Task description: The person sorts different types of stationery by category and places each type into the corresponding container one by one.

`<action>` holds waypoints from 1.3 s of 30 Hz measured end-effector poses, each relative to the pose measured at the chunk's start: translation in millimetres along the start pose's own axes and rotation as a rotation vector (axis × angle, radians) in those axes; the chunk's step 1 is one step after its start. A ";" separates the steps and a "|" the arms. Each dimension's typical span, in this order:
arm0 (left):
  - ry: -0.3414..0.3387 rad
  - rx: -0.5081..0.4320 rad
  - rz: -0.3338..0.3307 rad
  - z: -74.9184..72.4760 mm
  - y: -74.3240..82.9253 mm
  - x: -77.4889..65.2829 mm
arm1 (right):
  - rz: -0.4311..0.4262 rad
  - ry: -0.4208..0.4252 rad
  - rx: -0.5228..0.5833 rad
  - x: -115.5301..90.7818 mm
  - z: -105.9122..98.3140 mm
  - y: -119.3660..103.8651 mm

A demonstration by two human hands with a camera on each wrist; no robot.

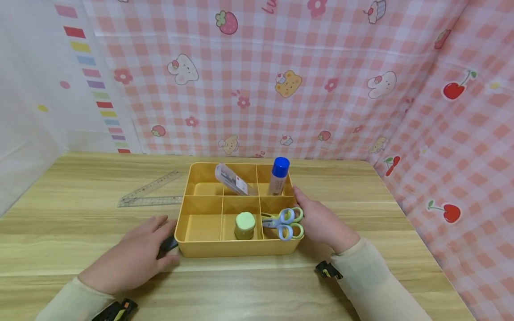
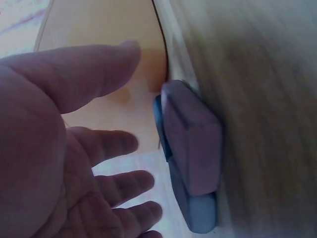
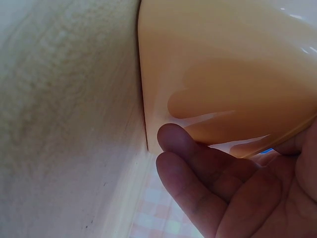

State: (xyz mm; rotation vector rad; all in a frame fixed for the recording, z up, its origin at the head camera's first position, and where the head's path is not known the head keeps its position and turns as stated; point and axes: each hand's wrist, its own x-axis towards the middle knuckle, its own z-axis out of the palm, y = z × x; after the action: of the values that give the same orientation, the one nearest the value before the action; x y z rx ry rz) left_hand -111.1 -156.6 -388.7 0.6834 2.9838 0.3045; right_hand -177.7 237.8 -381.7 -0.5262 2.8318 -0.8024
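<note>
1. The left hand (image 1: 128, 258) has its fingers loosely apart, the thumb well away from them. It holds nothing.
2. Just beside these fingers, a dark block (image 2: 193, 144) lies on the table (image 1: 225, 294). What it is, I cannot tell.
3. The right hand (image 1: 321, 220) has fingers loosely bent along the box's right wall. It is not closed around anything; whether each fingertip touches the wall, I cannot tell.
4. The box (image 1: 241, 248) sits between the two hands, flat on the table. Probably the right hand is there to steady it.
5. Nearest to the right fingers, the scissors (image 1: 285, 217) lean in the front right compartment with loops over the rim, maybe because they are too long for it. Behind them, the glue stick (image 1: 277, 180) stands upright, cap up.
6. Farther inward from the right fingers are the jar (image 1: 245, 225), front middle, and the clear case (image 1: 236, 182), tilted in back, perhaps too long to lie flat.
7. Beyond the left fingers, the ruler (image 1: 150, 201) lies flat.
8. Both forearms come from the near side, angled inward, backs of the hands mostly upward.
</note>
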 end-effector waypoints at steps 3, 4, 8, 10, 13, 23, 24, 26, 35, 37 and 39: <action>-0.023 0.004 0.012 2.0 -1.6 -1.4 | 0.001 -0.002 0.005 0.1 0.0 0.1; -0.027 0.005 0.015 2.4 -1.9 -1.9 | 0.000 -0.001 0.006 0.0 0.0 0.2; -0.042 0.001 0.023 2.9 -2.9 -2.7 | -0.007 0.005 -0.005 -0.2 0.2 0.9; -0.053 -0.004 0.018 2.3 -2.9 -2.3 | -0.009 0.008 -0.006 -0.2 0.4 1.1; -0.063 -0.006 0.013 1.6 -3.2 -0.6 | -0.008 0.008 0.000 0.0 0.5 1.4; 0.002 0.016 0.028 3.1 -5.0 1.2 | 0.008 -0.001 0.034 0.5 0.6 1.6; 0.011 0.019 0.029 2.9 -5.0 1.1 | 0.007 -0.001 0.036 0.7 0.7 1.5; 0.022 0.024 0.034 3.1 -4.8 1.0 | 0.006 -0.002 0.038 0.8 0.9 1.5; 0.040 0.032 0.033 5.0 -4.3 1.9 | 0.004 0.004 0.007 0.1 0.0 -0.5; 0.036 0.034 0.031 5.1 -4.2 2.1 | 0.008 0.003 0.009 0.0 0.1 -0.8; 0.032 0.039 0.032 5.4 -4.4 2.3 | 0.011 0.001 0.014 0.0 0.1 -0.8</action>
State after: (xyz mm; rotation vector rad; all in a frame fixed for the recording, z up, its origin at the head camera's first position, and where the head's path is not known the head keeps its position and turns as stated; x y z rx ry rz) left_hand -114.5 -158.5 -394.9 0.7372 3.0195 0.2629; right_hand -177.5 237.1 -381.4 -0.5080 2.8250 -0.8208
